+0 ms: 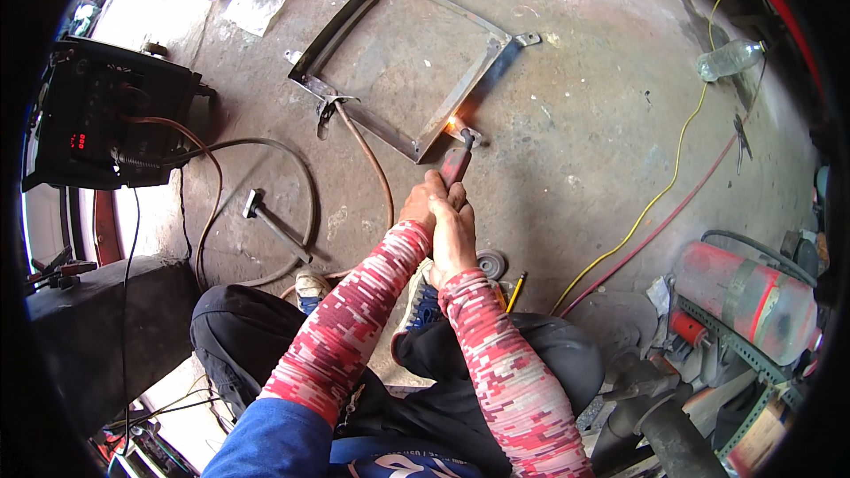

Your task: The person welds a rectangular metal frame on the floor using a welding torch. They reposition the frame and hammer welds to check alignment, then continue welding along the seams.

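Note:
My left hand [418,205] and my right hand [456,232] are pressed together around the red handle of a welding torch [456,165]. The torch's tip meets the near right corner area of a rectangular metal frame [476,76] lying on the floor. An orange glow with a bright spot shows at that contact, and bluish smoke drifts along the frame's right bar. A ground clamp [328,108] grips the frame's left near corner, with a brown cable running from it. Metal tabs stick out at several of the frame's corners.
A black welding machine [115,115] stands on the left. A hammer [276,227] lies among hoses. Near my feet are a round disc [492,264] and a yellow pencil [515,293]. Yellow and red cables cross the right floor by a plastic bottle [730,59] and a red cylinder [748,301].

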The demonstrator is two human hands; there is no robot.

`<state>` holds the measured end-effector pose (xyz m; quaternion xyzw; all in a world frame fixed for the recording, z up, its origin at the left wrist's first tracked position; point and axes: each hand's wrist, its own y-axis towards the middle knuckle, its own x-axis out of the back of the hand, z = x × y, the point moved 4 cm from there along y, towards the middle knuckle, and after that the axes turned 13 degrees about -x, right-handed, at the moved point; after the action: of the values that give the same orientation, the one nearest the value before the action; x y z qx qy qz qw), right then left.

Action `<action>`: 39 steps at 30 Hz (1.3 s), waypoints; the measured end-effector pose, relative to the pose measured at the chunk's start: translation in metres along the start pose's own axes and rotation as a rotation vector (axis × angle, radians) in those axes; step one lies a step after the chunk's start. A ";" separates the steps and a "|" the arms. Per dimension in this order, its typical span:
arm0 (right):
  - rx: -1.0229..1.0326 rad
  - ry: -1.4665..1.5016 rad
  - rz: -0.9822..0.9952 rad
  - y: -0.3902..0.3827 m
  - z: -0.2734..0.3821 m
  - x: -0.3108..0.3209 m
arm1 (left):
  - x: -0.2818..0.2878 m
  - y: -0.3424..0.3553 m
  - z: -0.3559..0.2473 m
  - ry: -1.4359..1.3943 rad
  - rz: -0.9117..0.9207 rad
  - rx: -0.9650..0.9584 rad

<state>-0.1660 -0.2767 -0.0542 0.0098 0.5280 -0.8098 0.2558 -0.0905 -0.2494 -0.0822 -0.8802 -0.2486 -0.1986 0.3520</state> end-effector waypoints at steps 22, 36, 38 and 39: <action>0.034 0.134 -0.099 0.011 -0.013 0.020 | -0.036 0.004 0.017 0.143 -0.140 -0.099; 0.038 0.183 -0.092 0.014 -0.018 0.020 | -0.032 0.000 0.005 0.161 -0.120 -0.103; 0.009 0.171 -0.114 0.011 -0.017 0.020 | -0.032 0.000 0.006 0.165 -0.118 -0.104; -0.008 0.151 -0.122 0.010 -0.017 0.020 | -0.031 0.000 0.007 0.164 -0.118 -0.104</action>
<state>-0.1835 -0.2737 -0.0761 0.0375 0.5486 -0.8187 0.1657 -0.1141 -0.2538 -0.1029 -0.8619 -0.2598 -0.3032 0.3126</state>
